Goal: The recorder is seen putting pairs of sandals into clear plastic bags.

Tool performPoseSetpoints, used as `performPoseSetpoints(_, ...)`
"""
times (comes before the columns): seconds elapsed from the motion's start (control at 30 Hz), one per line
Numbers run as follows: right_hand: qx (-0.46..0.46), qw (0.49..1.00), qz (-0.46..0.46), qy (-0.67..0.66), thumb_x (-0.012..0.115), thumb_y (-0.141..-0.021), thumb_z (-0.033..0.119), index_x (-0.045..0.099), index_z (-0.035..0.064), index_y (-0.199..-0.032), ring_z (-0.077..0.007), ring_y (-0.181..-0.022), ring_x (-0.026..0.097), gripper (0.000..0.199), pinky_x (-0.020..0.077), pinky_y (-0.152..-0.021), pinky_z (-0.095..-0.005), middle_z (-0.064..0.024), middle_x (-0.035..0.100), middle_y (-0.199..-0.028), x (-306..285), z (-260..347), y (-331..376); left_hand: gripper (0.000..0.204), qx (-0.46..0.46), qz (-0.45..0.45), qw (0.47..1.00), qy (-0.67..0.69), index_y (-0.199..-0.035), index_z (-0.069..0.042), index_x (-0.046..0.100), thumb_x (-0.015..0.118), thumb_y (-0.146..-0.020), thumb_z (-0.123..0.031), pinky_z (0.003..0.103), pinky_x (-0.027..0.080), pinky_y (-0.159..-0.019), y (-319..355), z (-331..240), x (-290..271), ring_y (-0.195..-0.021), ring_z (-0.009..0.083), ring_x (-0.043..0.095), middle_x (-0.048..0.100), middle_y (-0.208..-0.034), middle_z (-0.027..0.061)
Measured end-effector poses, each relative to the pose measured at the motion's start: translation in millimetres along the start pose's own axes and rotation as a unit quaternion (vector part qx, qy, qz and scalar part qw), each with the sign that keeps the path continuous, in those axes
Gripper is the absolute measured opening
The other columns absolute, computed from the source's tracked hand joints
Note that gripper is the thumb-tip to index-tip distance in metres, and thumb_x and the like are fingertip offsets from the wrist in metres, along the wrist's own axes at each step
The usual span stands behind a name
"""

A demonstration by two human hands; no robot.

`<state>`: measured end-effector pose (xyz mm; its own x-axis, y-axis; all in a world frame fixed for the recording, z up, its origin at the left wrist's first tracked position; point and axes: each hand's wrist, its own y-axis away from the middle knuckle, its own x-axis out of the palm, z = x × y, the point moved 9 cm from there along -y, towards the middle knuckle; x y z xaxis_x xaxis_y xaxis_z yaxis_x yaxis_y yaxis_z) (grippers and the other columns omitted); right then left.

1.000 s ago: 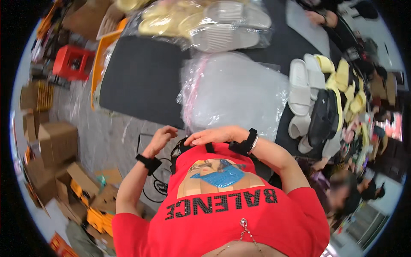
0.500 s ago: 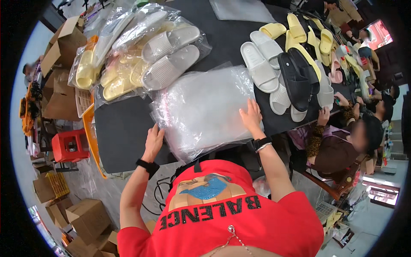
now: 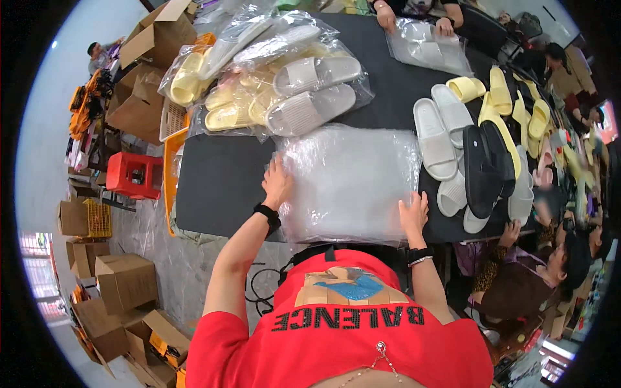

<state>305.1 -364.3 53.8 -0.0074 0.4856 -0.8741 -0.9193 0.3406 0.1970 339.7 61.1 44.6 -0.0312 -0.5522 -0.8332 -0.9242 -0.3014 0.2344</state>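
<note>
A stack of clear plastic bags (image 3: 352, 181) lies squared to the near edge of the black table in front of me. My left hand (image 3: 277, 182) rests against the stack's left edge, fingers stretched out. At its lower right edge is my right hand (image 3: 414, 215), its fingers spread and touching the side. Neither hand grips anything. Just beyond the stack lie bagged grey slippers (image 3: 312, 110) and bagged yellow slippers (image 3: 229, 118). Right of it are loose grey slippers (image 3: 436, 139) and a black slipper (image 3: 480, 171).
Across the table, another person's hands hold a bag of light slippers (image 3: 432, 48). A co-worker (image 3: 517, 278) sits at the right, near more yellow slippers (image 3: 538, 123). A red stool (image 3: 134, 174), an orange crate (image 3: 171, 187) and cardboard boxes (image 3: 126, 281) stand left.
The bag stack has been straightened. My left hand has come onto its left edge, and my right hand has slid off its top to the right edge. A person with bagged slippers now shows across the table.
</note>
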Motion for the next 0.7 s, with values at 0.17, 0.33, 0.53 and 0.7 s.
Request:
performPoseSetpoints(0.17,0.003,0.994,0.089,0.069,0.060,-0.079,0.034,0.029,0.0189,-0.136,-0.0381,-0.125,0.028,0.066,0.0287,-0.095,-0.0556,-0.0134,0.023,-0.142,9,18,-21,0.071,-0.019,-0.003,0.991,0.135,-0.136,0.001,0.022,0.054,-0.075,-0.017,0.043,0.031,-0.099,-1,27,30,-0.117,0.0423,0.038,0.031,-0.135,0.0237)
performPoseSetpoints(0.33,-0.003,0.997,0.059,0.056,0.061,-0.077,0.035,0.029,0.0191,-0.136,-0.0373,-0.124,0.029,0.069,0.0288,-0.094,-0.0556,-0.0144,0.024,-0.141,6,7,-22,0.072,0.009,-0.002,0.968,0.252,-0.135,-0.002,0.023,0.056,-0.071,-0.007,0.037,0.037,-0.094,8,-6,10,-0.112,0.0369,0.046,0.043,-0.124,0.0275)
performPoseSetpoints(0.53,-0.351,0.927,-0.050,0.121,0.062,-0.070,0.049,0.040,0.0200,-0.131,-0.0361,-0.131,0.018,0.071,0.0153,-0.094,-0.0675,-0.0150,0.022,-0.143,20,60,11,0.067,0.024,-0.058,0.988,0.140,-0.130,-0.009,0.035,0.060,-0.068,-0.015,0.042,0.040,-0.092,-14,4,-18,-0.107,0.0361,0.051,0.052,-0.115,0.0208)
performPoseSetpoints(0.7,-0.479,0.850,0.176,0.131,0.062,-0.061,0.064,0.031,0.0251,-0.137,-0.0364,-0.135,0.004,0.090,-0.0016,-0.090,-0.0754,-0.0127,0.011,-0.147,48,86,70,0.071,0.087,-0.182,0.976,0.077,-0.132,-0.001,0.035,0.066,-0.072,-0.021,0.040,0.035,-0.096,-65,-15,-77,-0.114,0.0346,0.045,0.047,-0.124,0.0218)
